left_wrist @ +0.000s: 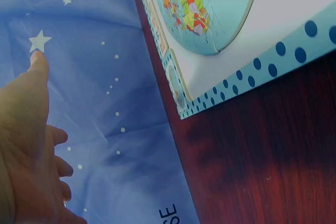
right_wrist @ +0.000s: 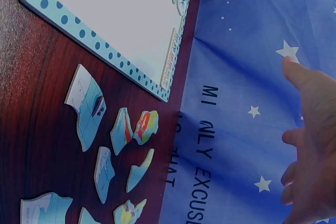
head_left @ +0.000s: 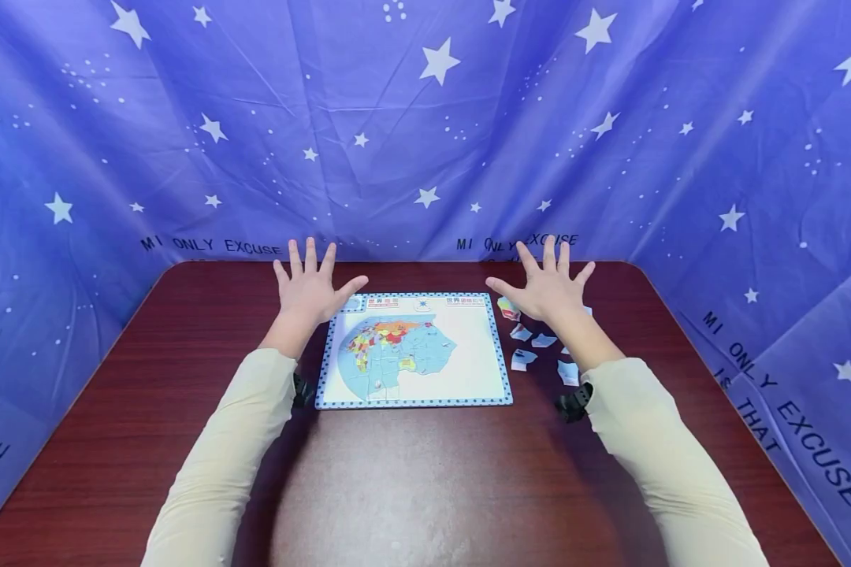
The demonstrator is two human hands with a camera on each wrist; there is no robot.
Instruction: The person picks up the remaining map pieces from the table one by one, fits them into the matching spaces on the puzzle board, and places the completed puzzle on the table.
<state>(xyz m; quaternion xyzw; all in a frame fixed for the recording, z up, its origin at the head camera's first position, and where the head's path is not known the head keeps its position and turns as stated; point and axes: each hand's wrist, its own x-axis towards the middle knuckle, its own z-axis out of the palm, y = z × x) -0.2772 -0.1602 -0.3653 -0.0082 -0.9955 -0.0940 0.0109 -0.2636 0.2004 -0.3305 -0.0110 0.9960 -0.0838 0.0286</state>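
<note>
A world map puzzle board point(head_left: 478, 354) with a dotted blue border lies on the table, its left and middle part filled with joined map pieces point(head_left: 383, 346). My left hand point(head_left: 308, 295) is held up by the board's far left corner, fingers spread and holding nothing. Over the loose puzzle pieces point(head_left: 523, 360) on the right, my right hand point(head_left: 549, 291) is raised the same way, also bare. In the right wrist view, several loose pieces, one with a ship picture point(right_wrist: 86, 106), lie apart beside the board; the right forearm hides some of them in the head view.
The dark red wooden table point(head_left: 397, 488) ends at a blue curtain point(head_left: 369, 118) with white stars and lettering, which hangs along its back and sides. A black wrist strap point(head_left: 574, 402) sits at the right sleeve's cuff, and another point(head_left: 302, 390) at the left.
</note>
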